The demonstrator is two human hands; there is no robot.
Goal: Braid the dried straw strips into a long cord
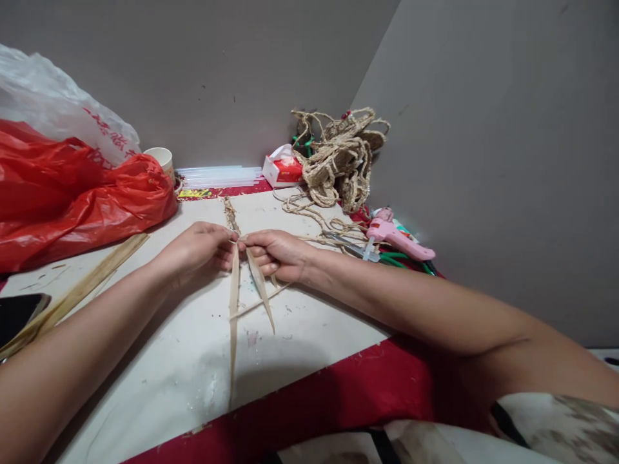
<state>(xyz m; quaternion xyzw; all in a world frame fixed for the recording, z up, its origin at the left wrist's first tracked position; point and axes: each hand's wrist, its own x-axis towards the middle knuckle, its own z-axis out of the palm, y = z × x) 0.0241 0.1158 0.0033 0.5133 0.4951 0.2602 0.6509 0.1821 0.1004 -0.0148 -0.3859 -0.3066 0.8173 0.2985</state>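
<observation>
Pale strips (234, 290) point toward the person from the fingers (233, 237)

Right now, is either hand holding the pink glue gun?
No, the glue gun lies apart from the left hand and right hand, which pinch pale strips.

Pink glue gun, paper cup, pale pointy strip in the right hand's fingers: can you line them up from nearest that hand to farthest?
From the right hand:
1. Pale pointy strip: nearest, held in its fingers and hanging down.
2. Pink glue gun: off to the right.
3. Paper cup: farthest, back on the left beside the red bag.
</observation>
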